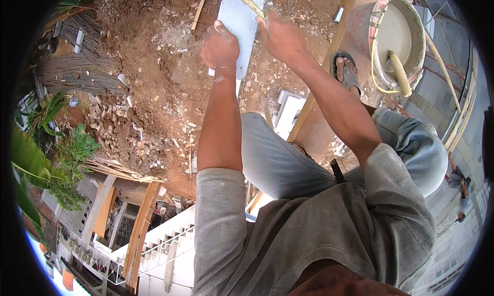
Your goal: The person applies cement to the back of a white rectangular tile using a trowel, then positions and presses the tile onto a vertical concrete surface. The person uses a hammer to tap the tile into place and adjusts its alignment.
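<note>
My left hand [220, 48] is closed on the side of a light grey, flat block [239, 23] at the top centre. Just right of it, my right hand [280, 36] grips the pale handle of a tool [252, 4] whose metal head lies over the block's upper part, partly cropped by the image edge. Whether that head touches the block cannot be made out. Below both hands is reddish, rubble-strewn ground.
A bucket [360, 31] of grey mix, with a handled implement [399, 72] in it, stands by my sandalled foot [345, 67] on a wooden board [324, 95]. Plants [72, 147] and timber planks [141, 226] are at left. Another person [461, 193] is far right, below.
</note>
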`<action>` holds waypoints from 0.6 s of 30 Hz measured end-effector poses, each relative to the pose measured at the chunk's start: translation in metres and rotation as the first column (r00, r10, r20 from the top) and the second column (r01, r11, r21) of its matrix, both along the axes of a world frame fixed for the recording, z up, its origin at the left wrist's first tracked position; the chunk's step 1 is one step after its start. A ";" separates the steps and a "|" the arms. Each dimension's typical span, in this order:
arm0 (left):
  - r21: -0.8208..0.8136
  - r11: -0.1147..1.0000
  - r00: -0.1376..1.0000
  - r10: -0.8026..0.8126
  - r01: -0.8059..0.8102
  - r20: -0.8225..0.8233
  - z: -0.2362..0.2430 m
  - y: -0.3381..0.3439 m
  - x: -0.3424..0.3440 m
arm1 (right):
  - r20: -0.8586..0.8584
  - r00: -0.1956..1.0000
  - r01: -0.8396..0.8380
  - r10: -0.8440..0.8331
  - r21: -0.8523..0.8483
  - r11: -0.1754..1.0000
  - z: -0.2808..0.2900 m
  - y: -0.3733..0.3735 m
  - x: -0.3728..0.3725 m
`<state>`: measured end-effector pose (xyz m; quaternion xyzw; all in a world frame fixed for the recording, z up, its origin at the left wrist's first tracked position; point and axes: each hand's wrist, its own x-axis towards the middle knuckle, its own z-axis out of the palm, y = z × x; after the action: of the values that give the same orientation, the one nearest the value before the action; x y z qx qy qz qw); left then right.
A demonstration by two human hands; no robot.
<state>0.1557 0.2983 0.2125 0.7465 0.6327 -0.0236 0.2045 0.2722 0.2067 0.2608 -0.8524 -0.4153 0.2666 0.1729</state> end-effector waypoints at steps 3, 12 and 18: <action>0.015 1.000 1.000 0.018 -0.018 -0.008 0.002 0.000 -0.003 | -0.021 0.999 0.028 -0.026 0.079 0.996 0.002 -0.008 -0.014; 0.004 1.000 0.999 -0.005 0.005 0.033 -0.002 -0.005 0.003 | -0.142 0.990 -0.005 0.005 0.002 1.000 0.006 -0.022 -0.009; 0.000 1.000 0.998 -0.027 0.027 0.048 0.000 0.003 -0.003 | -0.149 0.981 -0.114 0.126 0.087 0.990 0.167 -0.063 0.078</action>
<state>0.1526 0.3017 0.2127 0.7554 0.6173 -0.0085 0.2196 0.3505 0.1436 0.4276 -0.7951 -0.4615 0.3253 0.2214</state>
